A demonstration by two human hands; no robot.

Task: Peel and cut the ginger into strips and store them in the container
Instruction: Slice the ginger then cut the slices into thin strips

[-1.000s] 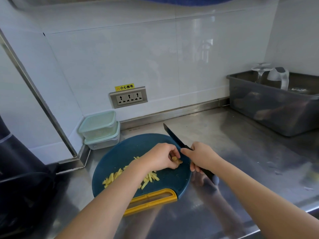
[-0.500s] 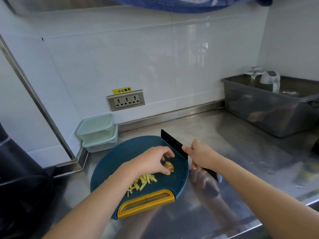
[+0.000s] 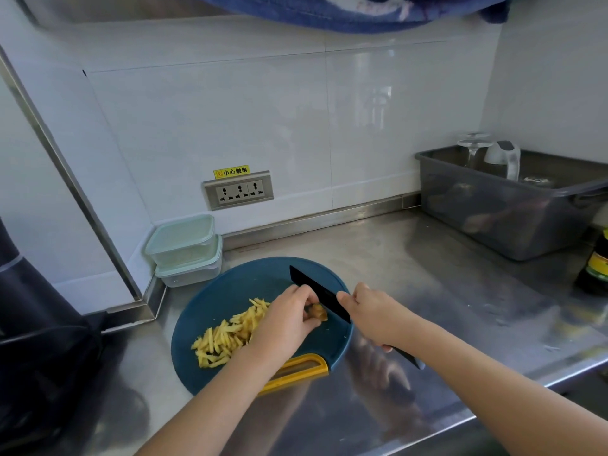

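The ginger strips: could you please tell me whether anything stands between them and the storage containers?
Only bare cutting board and counter separate the ginger strips from the stacked containers, but both appear to have lids on.

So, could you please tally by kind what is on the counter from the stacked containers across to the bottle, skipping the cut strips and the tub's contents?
Containers: 2
Board: 1
Knife: 1
Ginger piece: 1
Tub: 1
Bottle: 1
Total: 7
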